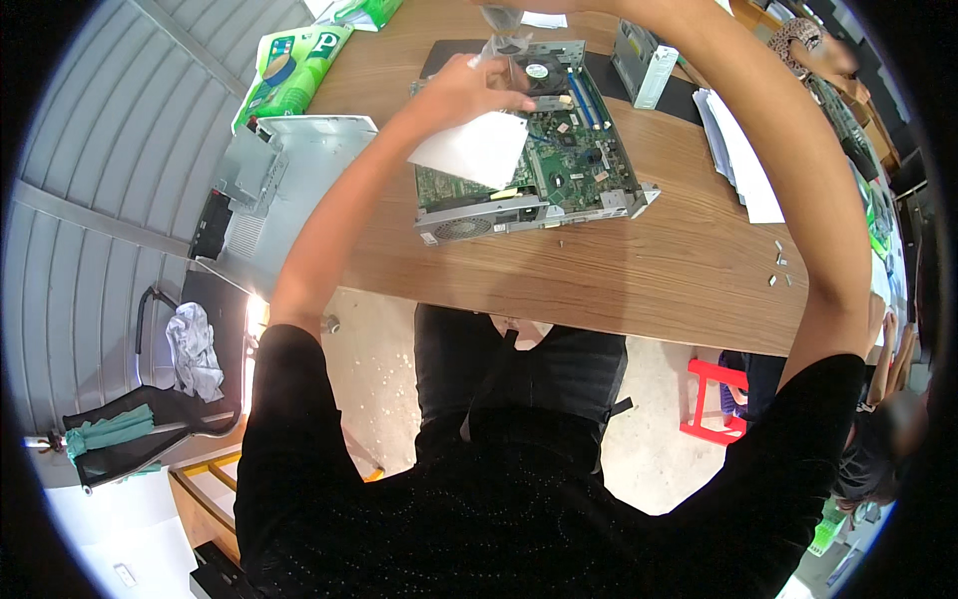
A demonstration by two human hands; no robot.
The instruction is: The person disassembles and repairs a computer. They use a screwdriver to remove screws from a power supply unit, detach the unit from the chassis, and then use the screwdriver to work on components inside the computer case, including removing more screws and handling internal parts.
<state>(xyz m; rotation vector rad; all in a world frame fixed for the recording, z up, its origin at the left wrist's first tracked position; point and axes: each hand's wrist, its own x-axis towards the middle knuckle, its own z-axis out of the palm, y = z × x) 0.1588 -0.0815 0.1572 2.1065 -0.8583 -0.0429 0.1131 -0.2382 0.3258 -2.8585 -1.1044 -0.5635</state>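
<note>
An opened desktop computer case [589, 209] lies on the table, its green circuit board [564, 165] and black fan [544, 72] exposed. My left hand [471, 92] is over its far left part, fingers curled around crinkled clear plastic [507, 48] that looks like a small bag. Below that hand, a white sheet of paper [477, 150] covers part of the board. My right arm reaches across from the right; my right hand [579, 5] is mostly cut off by the top edge beside the plastic, its fingers hidden.
A detached metal cover [319, 150] stands left, beside a green-and-white package [294, 70]. A grey boxy drive [644, 65], white papers [738, 160] and several small bits [780, 262] are on the right. A red stool [714, 399] is below; other people are at far right.
</note>
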